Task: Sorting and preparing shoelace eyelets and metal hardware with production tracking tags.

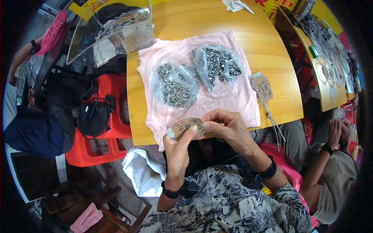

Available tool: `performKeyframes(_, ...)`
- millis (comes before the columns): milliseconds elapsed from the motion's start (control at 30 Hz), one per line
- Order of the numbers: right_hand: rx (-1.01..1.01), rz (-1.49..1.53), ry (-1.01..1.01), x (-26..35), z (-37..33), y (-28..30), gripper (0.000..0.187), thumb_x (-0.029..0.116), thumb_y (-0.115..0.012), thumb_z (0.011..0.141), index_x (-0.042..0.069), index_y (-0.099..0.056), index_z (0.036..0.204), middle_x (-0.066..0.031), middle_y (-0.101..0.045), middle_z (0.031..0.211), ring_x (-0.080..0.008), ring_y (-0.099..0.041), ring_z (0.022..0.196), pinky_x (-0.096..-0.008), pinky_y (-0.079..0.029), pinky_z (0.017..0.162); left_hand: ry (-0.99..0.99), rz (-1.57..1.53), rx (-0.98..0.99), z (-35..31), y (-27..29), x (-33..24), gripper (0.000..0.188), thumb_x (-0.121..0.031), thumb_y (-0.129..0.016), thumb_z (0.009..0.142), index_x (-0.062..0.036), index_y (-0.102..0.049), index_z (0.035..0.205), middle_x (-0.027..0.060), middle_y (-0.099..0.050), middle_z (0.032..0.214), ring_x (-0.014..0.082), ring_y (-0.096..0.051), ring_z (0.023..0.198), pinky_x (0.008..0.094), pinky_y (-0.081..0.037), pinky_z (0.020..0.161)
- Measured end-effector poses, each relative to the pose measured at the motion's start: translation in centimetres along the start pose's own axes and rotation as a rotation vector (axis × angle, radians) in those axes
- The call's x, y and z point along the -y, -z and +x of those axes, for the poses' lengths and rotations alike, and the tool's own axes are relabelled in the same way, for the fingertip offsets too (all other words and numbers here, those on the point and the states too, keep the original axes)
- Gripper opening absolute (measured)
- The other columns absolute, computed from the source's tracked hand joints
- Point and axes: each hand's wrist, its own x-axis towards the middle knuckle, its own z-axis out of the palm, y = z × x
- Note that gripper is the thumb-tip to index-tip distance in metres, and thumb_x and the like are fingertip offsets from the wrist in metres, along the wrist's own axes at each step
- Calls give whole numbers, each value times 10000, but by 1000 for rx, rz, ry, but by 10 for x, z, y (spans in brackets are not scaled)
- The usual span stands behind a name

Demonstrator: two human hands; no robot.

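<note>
My left hand point(178, 151) pinches a brown printed cardboard tag point(185, 126), its thumb on top, above the near edge of the table. The thumb and forefinger of my right hand point(231, 128) close on the right end of that tag; whether a smaller part sits between them is hidden. Beyond my hands lies a pink cloth point(217, 105). On it stand a plastic bag of small silver metal rings point(173, 84) and a plastic bag of darker small metal pieces point(217, 66). To the right, another cardboard tag point(262, 88) with a knotted grey cord point(269, 115) hangs over the table edge.
The wooden table point(186, 23) holds a clear plastic bin point(112, 42) of tags and cords at the far left. A crumpled tissue point(237, 6) lies at the back. Red stools point(97, 147) and a white sack point(143, 174) stand left. Co-workers sit at both sides.
</note>
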Motion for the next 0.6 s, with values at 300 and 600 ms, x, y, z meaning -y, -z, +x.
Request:
performKeyframes(300, -19, -91, -20, 7, 7, -2, 153, 112, -633, 895, -19, -632, 974, -15, -643, 879, -64, -591, 797, -212, -493, 711, 9, -24, -18, -1, 0, -4, 198, -12, -620, 862, 53, -613, 1049, 113, -668, 958, 162, -657, 837, 279, -576, 676)
performKeyframes(600, 124, 81, -116, 7, 10, 3, 158, 144, -635, 899, 14, -621, 987, 9, -630, 871, -32, -557, 752, -169, -443, 629, 116, -224, 136, 4, 14, -7, 193, -49, -605, 886, 41, -574, 1053, 129, -664, 952, 194, -665, 854, 310, -581, 696)
